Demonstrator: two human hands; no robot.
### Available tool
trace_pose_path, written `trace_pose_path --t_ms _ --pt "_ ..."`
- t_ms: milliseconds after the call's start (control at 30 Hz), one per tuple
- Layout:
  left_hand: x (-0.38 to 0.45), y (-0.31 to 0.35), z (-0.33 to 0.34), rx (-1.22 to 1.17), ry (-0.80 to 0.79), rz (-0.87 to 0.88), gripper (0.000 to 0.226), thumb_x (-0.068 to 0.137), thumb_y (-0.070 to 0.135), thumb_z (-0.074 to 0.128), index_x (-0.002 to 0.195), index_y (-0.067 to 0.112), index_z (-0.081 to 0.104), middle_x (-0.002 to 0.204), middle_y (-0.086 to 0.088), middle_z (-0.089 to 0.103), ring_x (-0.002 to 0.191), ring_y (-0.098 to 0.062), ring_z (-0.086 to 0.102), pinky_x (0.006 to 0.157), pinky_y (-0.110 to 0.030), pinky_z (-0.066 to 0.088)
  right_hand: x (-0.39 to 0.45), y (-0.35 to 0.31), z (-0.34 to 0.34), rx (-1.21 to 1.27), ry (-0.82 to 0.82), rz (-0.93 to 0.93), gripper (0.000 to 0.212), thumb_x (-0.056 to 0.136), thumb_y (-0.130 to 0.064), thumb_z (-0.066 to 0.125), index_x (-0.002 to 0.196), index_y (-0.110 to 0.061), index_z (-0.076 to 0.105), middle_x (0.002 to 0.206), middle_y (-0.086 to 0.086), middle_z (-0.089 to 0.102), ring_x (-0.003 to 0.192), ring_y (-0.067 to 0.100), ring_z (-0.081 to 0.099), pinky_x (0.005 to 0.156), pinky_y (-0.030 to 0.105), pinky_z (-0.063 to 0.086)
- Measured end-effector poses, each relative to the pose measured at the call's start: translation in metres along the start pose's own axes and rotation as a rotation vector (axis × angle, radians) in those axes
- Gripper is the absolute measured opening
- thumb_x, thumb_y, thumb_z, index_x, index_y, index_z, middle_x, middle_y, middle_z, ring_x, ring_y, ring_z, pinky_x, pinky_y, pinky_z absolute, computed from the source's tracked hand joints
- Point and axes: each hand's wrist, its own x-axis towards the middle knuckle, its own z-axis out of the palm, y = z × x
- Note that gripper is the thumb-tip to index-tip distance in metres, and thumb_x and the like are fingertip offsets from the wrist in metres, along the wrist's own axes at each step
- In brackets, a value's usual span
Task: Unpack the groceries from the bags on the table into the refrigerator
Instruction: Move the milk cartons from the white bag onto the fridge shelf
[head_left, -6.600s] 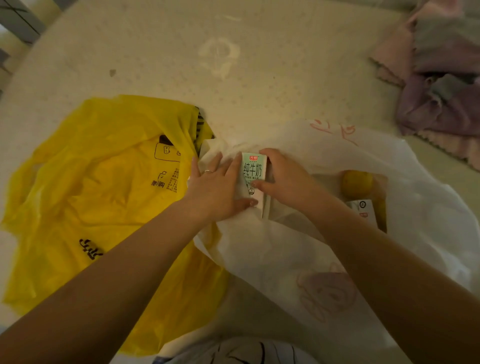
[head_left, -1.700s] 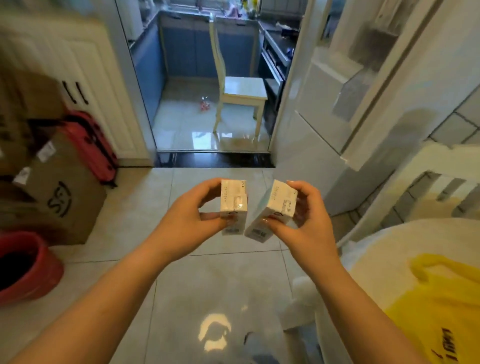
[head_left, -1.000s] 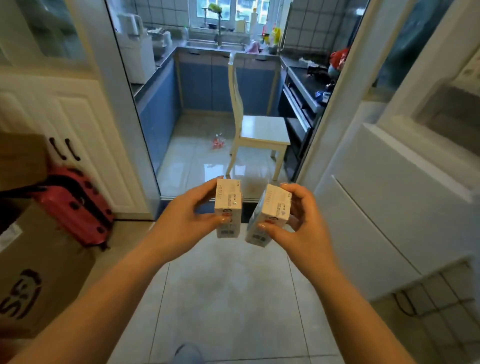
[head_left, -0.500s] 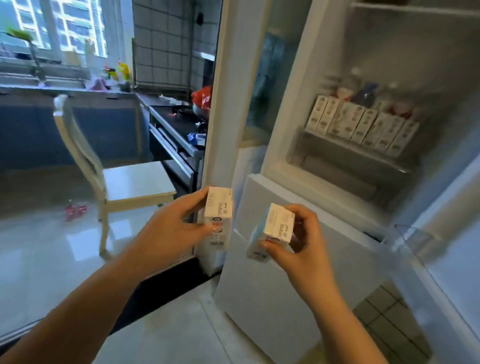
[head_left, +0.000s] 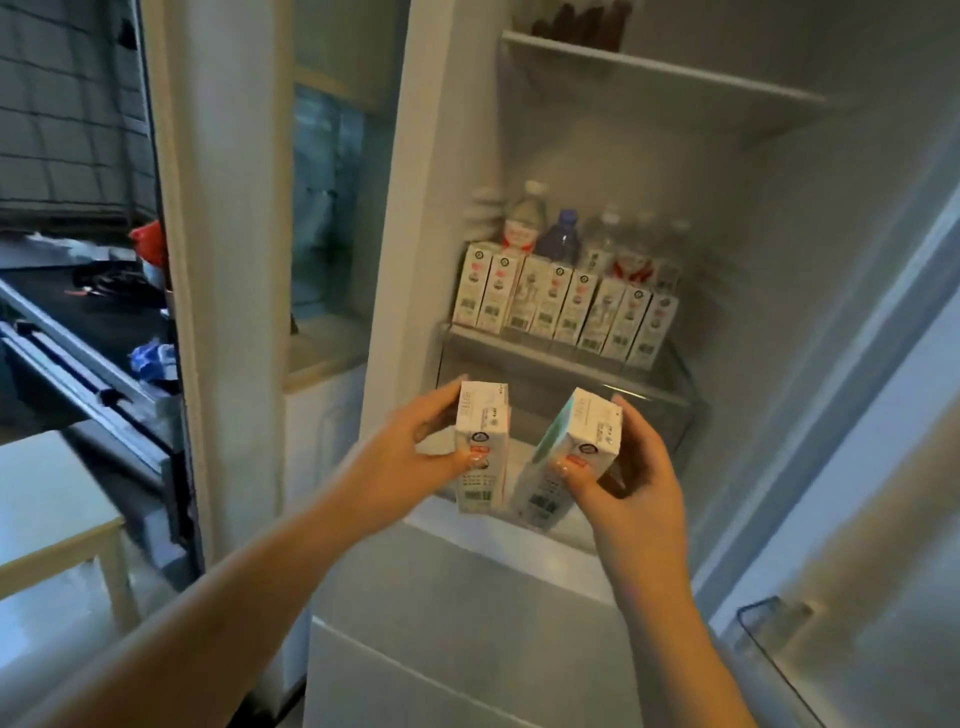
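I stand in front of the open refrigerator (head_left: 727, 171). My left hand (head_left: 415, 452) grips a small white milk carton (head_left: 482, 431), held upright. My right hand (head_left: 628, 467) grips a second milk carton (head_left: 576, 447), tilted to the left. Both cartons hang side by side in front of the clear drawer (head_left: 670, 410), below the middle shelf (head_left: 545, 358). On that shelf stands a row of several like milk cartons (head_left: 563, 309), with water bottles (head_left: 558, 234) behind them.
The upper shelf (head_left: 660, 70) carries dark items at its back. The open refrigerator door (head_left: 857, 519) with a clear bin stands at the right. A white door frame (head_left: 218, 260) is at the left, with the kitchen counter (head_left: 78, 312) and a pale chair seat (head_left: 47, 514) beyond.
I have carried the two cartons from the table bags across the room. In the last second my view turned right onto the open refrigerator and both hands rose toward the middle shelf.
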Motion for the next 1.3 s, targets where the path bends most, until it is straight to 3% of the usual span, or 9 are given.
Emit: trace_pose_path --t_ms 133,300,400,567,767,867,1033,1200,1300 --pt "0.074 -0.017 0.003 0.033 0.001 0.016 0.057 0.082 0.006 0.066 0.106 0.052 0.043 0.097 0.032 0.058 0.093 0.024 0.052 0.076 -0.007 0.049 0.067 0.024 0.012 0.053 0.062 -0.017 0.068 0.073 -0.002 0.073 0.128 -0.034 0.048 0.119 -0.017 0.060 0.106 -0.004 0.058 0.082 0.017 0.053" --pt "0.163 -0.022 -0.002 0.061 0.066 0.063 0.057 0.081 0.010 0.068 0.122 0.042 0.046 0.104 0.029 0.059 0.096 0.020 0.053 0.072 -0.008 0.049 0.152 0.036 0.021 0.137 0.113 -0.049 0.068 0.074 -0.005 0.073 0.129 -0.036 0.047 0.117 -0.021 0.060 0.104 -0.009 0.057 0.078 0.014 0.053" --pt "0.208 -0.022 -0.002 0.062 0.068 0.098 0.062 0.082 0.004 0.066 0.109 0.054 0.042 0.097 0.034 0.060 0.093 0.021 0.054 0.072 -0.008 0.049 0.191 0.044 0.024 0.174 0.111 -0.081 0.067 0.077 -0.007 0.071 0.132 -0.036 0.045 0.123 -0.017 0.058 0.109 -0.006 0.055 0.070 0.006 0.049" --pt "0.262 -0.037 0.009 0.042 0.040 0.140 0.076 0.082 -0.006 0.062 0.122 0.050 0.031 0.100 0.040 0.054 0.098 0.024 0.049 0.077 -0.007 0.047 0.238 0.059 0.033 0.163 0.106 -0.094 0.065 0.080 -0.009 0.068 0.128 -0.045 0.042 0.127 -0.017 0.054 0.111 -0.007 0.052 0.071 0.006 0.049" --pt "0.297 -0.052 0.016 0.053 -0.023 0.148 0.075 0.082 0.001 0.065 0.134 0.043 0.030 0.112 0.030 0.050 0.106 0.014 0.050 0.087 -0.012 0.047 0.271 0.079 0.033 0.066 0.032 -0.088 0.065 0.083 -0.011 0.066 0.138 -0.031 0.039 0.133 -0.011 0.052 0.119 -0.001 0.050 0.087 0.010 0.047" --pt "0.309 -0.059 0.020 0.061 -0.045 0.157 0.074 0.081 -0.001 0.066 0.135 0.039 0.033 0.118 0.025 0.051 0.114 0.005 0.051 0.096 -0.021 0.046 0.282 0.089 0.032 0.029 0.015 -0.062 0.067 0.083 -0.012 0.067 0.140 -0.030 0.038 0.134 -0.010 0.052 0.122 0.004 0.050 0.093 0.020 0.048" --pt "0.319 -0.069 0.022 0.132 -0.068 0.180 0.063 0.082 0.004 0.067 0.122 0.046 0.043 0.121 0.024 0.051 0.123 -0.004 0.047 0.100 -0.036 0.046 0.290 0.096 0.035 0.013 -0.033 -0.021 0.063 0.083 -0.012 0.066 0.135 -0.036 0.040 0.127 -0.018 0.054 0.116 -0.002 0.050 0.078 0.006 0.048" --pt "0.322 -0.073 0.026 0.475 -0.015 0.347 0.057 0.085 0.015 0.065 0.135 0.028 0.043 0.144 0.004 0.039 0.132 -0.008 0.034 0.101 -0.031 0.044 0.293 0.107 0.032 -0.006 -0.044 -0.004 0.063 0.083 -0.011 0.067 0.137 -0.031 0.041 0.126 -0.018 0.055 0.116 -0.004 0.050 0.081 0.006 0.046" --pt "0.324 -0.070 0.025 0.677 0.035 0.466 0.057 0.083 0.019 0.068 0.135 0.019 0.047 0.142 0.001 0.043 0.131 -0.015 0.038 0.106 -0.037 0.038 0.296 0.110 0.030 -0.033 -0.057 -0.004 0.065 0.083 -0.012 0.067 0.138 -0.032 0.040 0.130 -0.016 0.054 0.119 -0.003 0.049 0.089 0.013 0.047"
